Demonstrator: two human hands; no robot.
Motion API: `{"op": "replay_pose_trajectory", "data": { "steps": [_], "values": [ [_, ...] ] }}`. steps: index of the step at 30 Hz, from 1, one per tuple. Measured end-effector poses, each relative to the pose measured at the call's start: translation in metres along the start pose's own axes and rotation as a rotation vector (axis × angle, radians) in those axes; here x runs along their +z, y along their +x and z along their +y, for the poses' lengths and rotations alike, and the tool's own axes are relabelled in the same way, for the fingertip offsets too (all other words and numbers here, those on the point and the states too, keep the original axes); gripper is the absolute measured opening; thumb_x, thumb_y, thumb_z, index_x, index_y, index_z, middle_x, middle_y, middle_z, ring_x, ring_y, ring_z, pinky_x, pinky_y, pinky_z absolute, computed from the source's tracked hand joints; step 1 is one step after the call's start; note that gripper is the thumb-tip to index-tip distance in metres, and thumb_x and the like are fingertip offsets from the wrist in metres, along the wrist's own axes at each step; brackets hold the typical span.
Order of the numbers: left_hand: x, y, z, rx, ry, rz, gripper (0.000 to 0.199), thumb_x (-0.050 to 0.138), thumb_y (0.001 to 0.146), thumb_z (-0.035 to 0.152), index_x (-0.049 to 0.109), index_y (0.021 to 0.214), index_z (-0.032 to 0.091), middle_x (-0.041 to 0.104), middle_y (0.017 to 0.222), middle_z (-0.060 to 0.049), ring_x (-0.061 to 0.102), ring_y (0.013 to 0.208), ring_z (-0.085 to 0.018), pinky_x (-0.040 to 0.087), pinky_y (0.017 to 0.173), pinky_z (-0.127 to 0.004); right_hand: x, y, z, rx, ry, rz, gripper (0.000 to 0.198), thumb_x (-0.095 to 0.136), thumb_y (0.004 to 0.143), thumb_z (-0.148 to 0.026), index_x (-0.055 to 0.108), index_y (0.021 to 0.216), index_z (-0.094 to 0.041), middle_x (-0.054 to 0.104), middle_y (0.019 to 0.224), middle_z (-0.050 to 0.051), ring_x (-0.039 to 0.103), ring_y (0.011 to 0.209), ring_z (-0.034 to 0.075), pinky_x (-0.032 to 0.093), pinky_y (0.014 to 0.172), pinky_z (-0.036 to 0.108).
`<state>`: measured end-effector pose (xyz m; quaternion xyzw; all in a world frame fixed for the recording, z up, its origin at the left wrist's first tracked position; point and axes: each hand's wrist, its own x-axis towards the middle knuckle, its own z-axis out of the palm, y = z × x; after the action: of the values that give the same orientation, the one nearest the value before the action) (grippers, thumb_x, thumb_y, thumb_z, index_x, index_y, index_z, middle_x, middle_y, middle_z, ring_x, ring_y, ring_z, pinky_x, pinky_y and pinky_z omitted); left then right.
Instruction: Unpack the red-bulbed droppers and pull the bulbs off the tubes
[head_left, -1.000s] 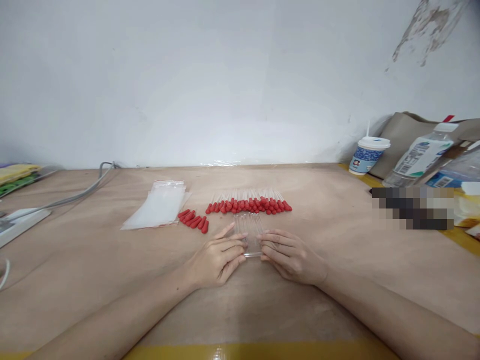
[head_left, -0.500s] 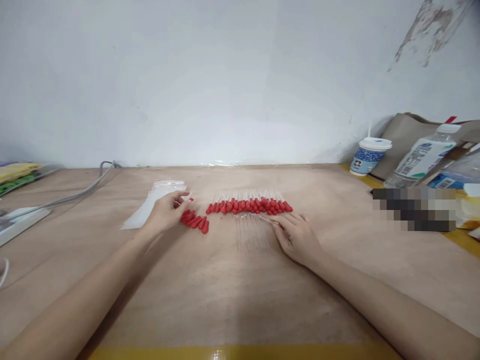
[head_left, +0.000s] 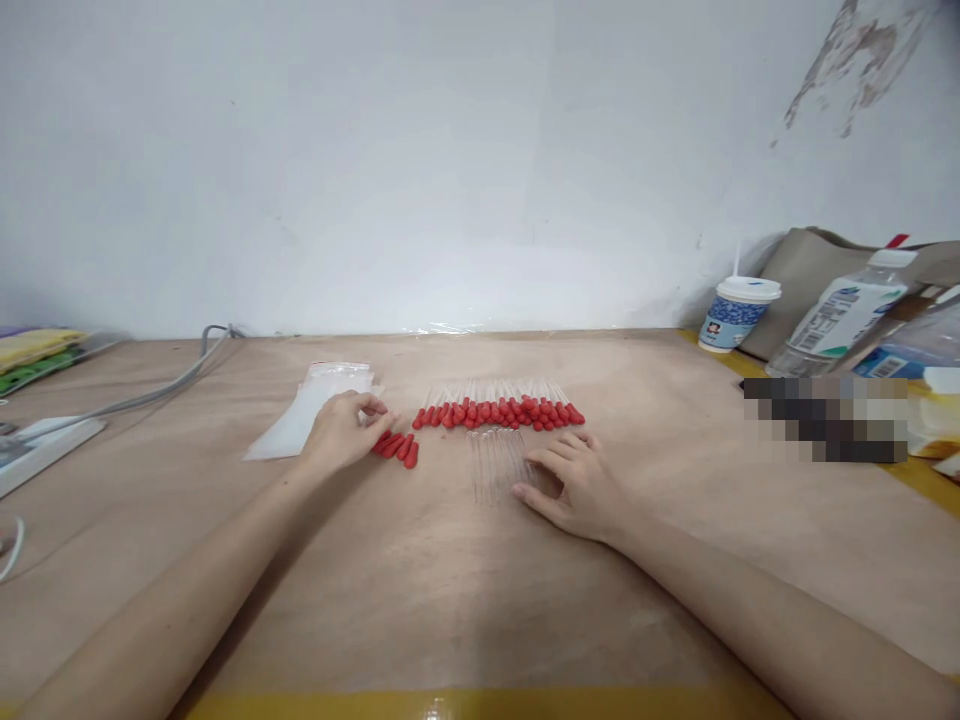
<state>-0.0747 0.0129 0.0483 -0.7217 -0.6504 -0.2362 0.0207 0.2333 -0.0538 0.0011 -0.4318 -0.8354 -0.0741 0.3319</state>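
Observation:
My left hand (head_left: 343,430) is over the left end of a short row of red rubber bulbs (head_left: 399,449). Its thumb and fingertips come close together, and whatever they hold is hidden. Several thin clear glass tubes (head_left: 491,470) lie side by side in the middle of the table. Over their right edge rests my right hand (head_left: 574,482), with thumb and fingers apart and nothing visible between them. Behind the loose tubes runs a long row of glass droppers (head_left: 499,410), their red bulbs towards me.
Clear plastic bags (head_left: 300,410) lie behind my left hand. A grey cable (head_left: 161,385) and a white power strip (head_left: 52,445) are at the left. At the right stand a paper cup (head_left: 739,315), a plastic bottle (head_left: 844,315) and a beige bag (head_left: 799,265).
My right hand has opened and moved slightly towards me; the thin tube at its fingertips no longer shows there. My left hand has shifted a little right, its thumb and fingers drawing closer.

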Motion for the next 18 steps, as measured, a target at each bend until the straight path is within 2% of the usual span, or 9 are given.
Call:
{"op": "replay_pose_trajectory", "data": {
  "steps": [3,7,13,18],
  "values": [
    [0.009,-0.002,0.009,0.083,0.058,0.015,0.034,0.052,0.071,0.052,0.067,0.077,0.022,0.062,0.083,-0.006,0.055,0.086,-0.027,0.042,0.074,-0.036,-0.004,0.0,-0.001,-0.014,0.044,-0.035,0.032,0.058,0.074,-0.047,0.062,0.089,-0.019,0.064,0.082,0.006,0.053,0.081,0.021,0.033,0.079,0.038],
    [0.018,-0.003,0.016,0.11,0.107,0.04,0.031,0.053,0.072,0.05,0.069,0.077,0.024,0.061,0.092,-0.007,0.05,0.091,-0.03,0.038,0.077,-0.042,-0.005,-0.002,0.0,0.007,0.077,-0.058,0.034,0.056,0.076,-0.046,0.061,0.095,-0.019,0.064,0.083,0.006,0.053,0.082,0.021,0.034,0.082,0.04],
    [0.025,-0.002,0.021,0.113,0.112,-0.004,0.028,0.052,0.073,0.046,0.07,0.074,0.024,0.062,0.091,-0.008,0.05,0.09,-0.03,0.036,0.077,-0.043,-0.005,-0.006,0.006,-0.057,0.104,-0.07,0.043,0.056,0.076,-0.047,0.057,0.108,-0.017,0.064,0.088,0.008,0.056,0.091,0.021,0.033,0.092,0.044],
    [0.029,-0.002,0.019,0.057,0.089,0.029,0.026,0.052,0.072,0.044,0.07,0.07,0.024,0.064,0.089,-0.007,0.052,0.09,-0.031,0.038,0.077,-0.044,-0.004,-0.008,0.008,-0.056,0.099,-0.101,0.048,0.056,0.076,-0.047,0.055,0.114,-0.017,0.063,0.097,0.012,0.054,0.1,0.024,0.029,0.096,0.05]
  ]
}}
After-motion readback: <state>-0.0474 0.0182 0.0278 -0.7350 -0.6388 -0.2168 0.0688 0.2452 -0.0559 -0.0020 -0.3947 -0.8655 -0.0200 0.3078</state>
